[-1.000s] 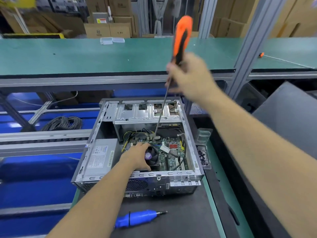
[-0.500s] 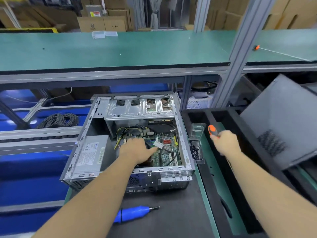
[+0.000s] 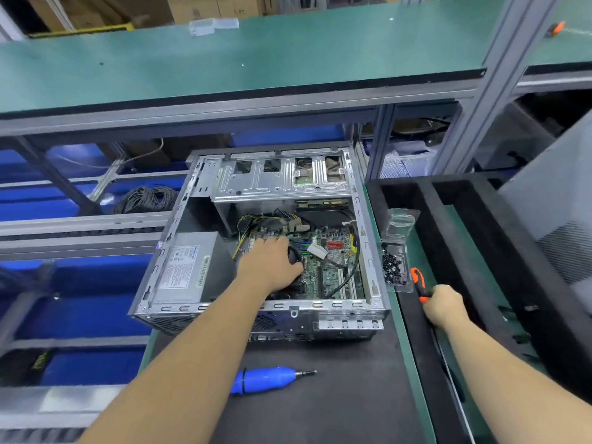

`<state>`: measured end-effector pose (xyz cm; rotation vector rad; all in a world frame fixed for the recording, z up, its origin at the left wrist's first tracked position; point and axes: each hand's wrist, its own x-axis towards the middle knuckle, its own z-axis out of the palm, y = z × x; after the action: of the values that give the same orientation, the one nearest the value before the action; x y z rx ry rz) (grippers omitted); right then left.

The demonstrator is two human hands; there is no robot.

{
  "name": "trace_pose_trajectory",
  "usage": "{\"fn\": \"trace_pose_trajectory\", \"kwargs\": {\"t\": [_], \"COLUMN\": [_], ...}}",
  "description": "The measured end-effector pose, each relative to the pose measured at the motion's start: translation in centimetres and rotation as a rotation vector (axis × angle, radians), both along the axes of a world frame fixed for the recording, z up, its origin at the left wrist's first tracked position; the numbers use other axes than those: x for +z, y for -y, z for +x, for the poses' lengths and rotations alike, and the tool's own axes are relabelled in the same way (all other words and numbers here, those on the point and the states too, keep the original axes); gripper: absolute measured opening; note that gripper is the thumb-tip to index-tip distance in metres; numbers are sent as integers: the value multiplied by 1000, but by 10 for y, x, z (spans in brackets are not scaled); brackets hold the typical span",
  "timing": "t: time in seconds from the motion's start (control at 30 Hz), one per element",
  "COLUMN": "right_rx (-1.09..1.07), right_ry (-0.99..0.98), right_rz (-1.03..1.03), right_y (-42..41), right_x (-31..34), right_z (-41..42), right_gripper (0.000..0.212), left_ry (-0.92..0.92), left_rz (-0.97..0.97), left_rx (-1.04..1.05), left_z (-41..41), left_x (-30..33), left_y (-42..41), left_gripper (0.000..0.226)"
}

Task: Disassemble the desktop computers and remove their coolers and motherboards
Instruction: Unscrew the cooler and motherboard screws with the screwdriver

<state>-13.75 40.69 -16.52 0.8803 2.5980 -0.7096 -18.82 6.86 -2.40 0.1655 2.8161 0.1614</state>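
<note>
left hand fingers curled on cooler in pc case, right hand gripping orange screwdriver

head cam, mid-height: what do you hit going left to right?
Coiled black cable → power supply → left hand on the cooler → motherboard → clear tray of screws → orange-handled screwdriver → right hand → grey side panel.
</note>
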Motion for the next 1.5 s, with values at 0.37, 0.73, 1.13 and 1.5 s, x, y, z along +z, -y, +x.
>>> {"fn": "trace_pose_trajectory", "kwargs": {"t": [0.37, 0.73, 1.13, 1.5], "right_rx": [-119, 1373, 1319, 609], "right_ry": [-912, -716, -507, -610], "right_rz": [34, 273, -70, -493], "right_y": [69, 263, 309, 239], "right_x": [105, 105, 140, 257], "right_z": [12, 111, 102, -20], "right_gripper": [28, 21, 42, 31], "left_ry": [-131, -356, -377, -1274], "left_rz": [148, 370, 522, 723], "left_rx": [15, 112, 134, -484], "left_z": [0, 26, 32, 49], "left_x": [8, 30, 84, 200], "left_y": [0, 33, 43, -23], "left_gripper": [30, 20, 20, 19]}}
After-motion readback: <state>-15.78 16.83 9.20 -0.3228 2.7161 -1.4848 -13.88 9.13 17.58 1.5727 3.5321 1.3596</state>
